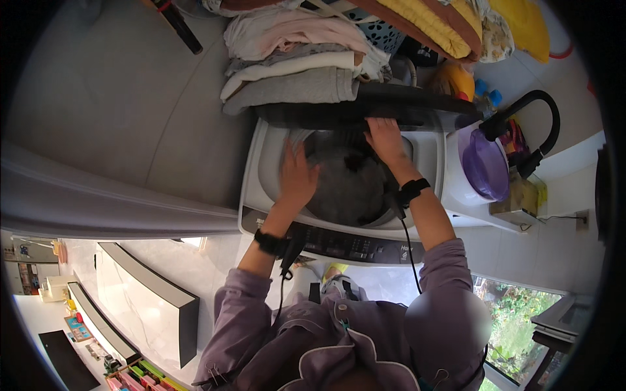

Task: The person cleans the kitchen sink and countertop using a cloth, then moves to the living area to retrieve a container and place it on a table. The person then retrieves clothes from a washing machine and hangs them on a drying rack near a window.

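A top-loading Haier washing machine (337, 243) stands in front of me with its dark lid (313, 115) raised. Dark cloth (357, 161) shows inside the drum (337, 195); how much lies there is hard to make out. My right hand (385, 139) has its fingers at the lid's edge and appears to grip it. Over the left side of the drum opening, my left hand (297, 173) is slightly blurred, empty and with fingers apart. Folded clothes (293, 85), grey, white and pale pink, are stacked just behind the lid.
Right of the machine, a purple basin (484, 166) sits under a black gooseneck faucet (552, 112). An orange bottle (455, 80) and blue-capped bottles (489, 95) stand behind. A patterned basket (386, 34) is at the back. A grey curtain (122, 195) hangs left. Cables trail from both wrist straps.
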`<state>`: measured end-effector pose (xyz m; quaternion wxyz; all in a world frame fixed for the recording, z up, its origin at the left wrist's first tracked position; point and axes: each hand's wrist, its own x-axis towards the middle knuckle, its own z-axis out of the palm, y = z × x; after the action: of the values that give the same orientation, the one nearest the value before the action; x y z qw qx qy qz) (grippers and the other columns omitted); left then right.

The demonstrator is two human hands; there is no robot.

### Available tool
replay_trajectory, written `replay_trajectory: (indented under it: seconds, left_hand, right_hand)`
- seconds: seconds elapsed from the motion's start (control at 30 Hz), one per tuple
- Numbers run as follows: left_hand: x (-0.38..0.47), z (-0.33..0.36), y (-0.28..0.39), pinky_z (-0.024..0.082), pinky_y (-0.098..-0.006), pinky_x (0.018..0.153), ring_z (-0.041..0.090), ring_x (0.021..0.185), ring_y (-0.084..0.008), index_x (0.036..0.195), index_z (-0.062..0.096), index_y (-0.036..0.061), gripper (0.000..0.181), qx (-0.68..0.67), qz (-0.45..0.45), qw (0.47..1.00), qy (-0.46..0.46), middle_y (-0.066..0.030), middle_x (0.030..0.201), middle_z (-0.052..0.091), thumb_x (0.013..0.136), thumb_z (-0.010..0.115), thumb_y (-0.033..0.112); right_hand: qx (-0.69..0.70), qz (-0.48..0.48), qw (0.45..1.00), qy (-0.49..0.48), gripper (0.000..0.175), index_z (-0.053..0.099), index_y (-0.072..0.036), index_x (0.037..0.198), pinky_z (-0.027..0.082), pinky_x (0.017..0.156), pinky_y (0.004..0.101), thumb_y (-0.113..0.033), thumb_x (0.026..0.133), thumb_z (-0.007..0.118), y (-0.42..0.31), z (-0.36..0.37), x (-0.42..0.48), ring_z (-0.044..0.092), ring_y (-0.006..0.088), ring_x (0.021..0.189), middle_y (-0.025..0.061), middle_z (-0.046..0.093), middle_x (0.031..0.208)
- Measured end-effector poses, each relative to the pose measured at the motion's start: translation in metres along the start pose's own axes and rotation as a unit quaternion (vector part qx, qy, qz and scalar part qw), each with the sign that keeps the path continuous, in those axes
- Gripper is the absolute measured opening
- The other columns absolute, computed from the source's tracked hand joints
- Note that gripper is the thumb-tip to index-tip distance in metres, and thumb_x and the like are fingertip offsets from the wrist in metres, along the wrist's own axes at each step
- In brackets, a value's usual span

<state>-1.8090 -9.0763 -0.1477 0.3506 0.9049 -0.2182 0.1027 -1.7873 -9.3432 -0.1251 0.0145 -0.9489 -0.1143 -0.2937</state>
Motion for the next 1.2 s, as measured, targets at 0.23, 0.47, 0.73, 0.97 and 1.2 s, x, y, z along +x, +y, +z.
replay_trajectory:
  seconds: [0.23, 0.47, 0.73, 0.97, 1.2]
  left_hand:
    - [-0.093, -0.050, -0.025, 0.026, -0.0528, 0.107, 0.036, 0.128, -0.0447, 0.130, 0.044, -0.0015, 0.049, 0.038, -0.068, 0.993, 0.093, -0.0295, 0.140, 0.036, 0.091, 0.056, 0.025]
    - [-0.099, -0.043, -0.025, 0.026, -0.0498, 0.108, 0.039, 0.130, -0.0347, 0.121, 0.052, 0.0010, 0.045, 0.114, -0.063, 0.987, 0.092, -0.0187, 0.140, 0.043, 0.084, 0.060, 0.026]
    - [-0.097, -0.049, -0.024, 0.030, -0.0487, 0.106, 0.044, 0.127, -0.0326, 0.106, 0.061, 0.0022, 0.037, 0.094, -0.115, 0.986, 0.080, -0.0156, 0.132, 0.051, 0.083, 0.058, 0.031]
    - [-0.097, -0.051, -0.029, 0.033, -0.0487, 0.103, 0.048, 0.124, -0.0333, 0.099, 0.063, 0.0033, 0.041, 0.103, -0.123, 0.984, 0.079, -0.0161, 0.126, 0.056, 0.083, 0.056, 0.040]
    - [-0.103, -0.054, -0.030, 0.035, -0.0482, 0.101, 0.050, 0.123, -0.0325, 0.095, 0.064, 0.0048, 0.046, 0.112, -0.121, 0.983, 0.077, -0.0156, 0.124, 0.057, 0.083, 0.055, 0.048]
  right_hand:
    - [0.172, -0.025, 0.981, -0.083, 0.030, 0.057, -0.005, 0.109, 0.044, 0.091, 0.0420, -0.012, 0.081, 0.065, -0.018, -0.044, -0.050, 0.057, 0.0336, 0.100, 0.0128, 0.061, 0.105]
    - [0.263, 0.121, 0.799, -0.526, 0.038, 0.060, -0.005, 0.114, 0.049, 0.086, 0.0413, -0.033, 0.088, 0.060, 0.024, 0.107, -0.064, 0.062, 0.0329, 0.096, 0.0147, 0.066, 0.104]
    - [0.143, -0.083, 0.701, -0.693, 0.042, 0.056, -0.009, 0.126, 0.030, 0.109, 0.0374, -0.035, 0.095, 0.046, 0.010, 0.296, -0.162, 0.039, 0.0265, 0.130, 0.0112, 0.043, 0.141]
    - [0.275, -0.209, 0.640, -0.686, 0.047, 0.047, -0.008, 0.134, 0.025, 0.112, 0.0357, -0.035, 0.096, 0.045, -0.069, 0.382, -0.258, 0.036, 0.0270, 0.132, 0.0119, 0.039, 0.144]
    - [0.228, -0.228, 0.748, -0.580, 0.055, 0.044, -0.003, 0.134, 0.034, 0.104, 0.0472, -0.044, 0.096, 0.041, -0.165, 0.430, -0.243, 0.044, 0.0296, 0.124, 0.0156, 0.043, 0.138]
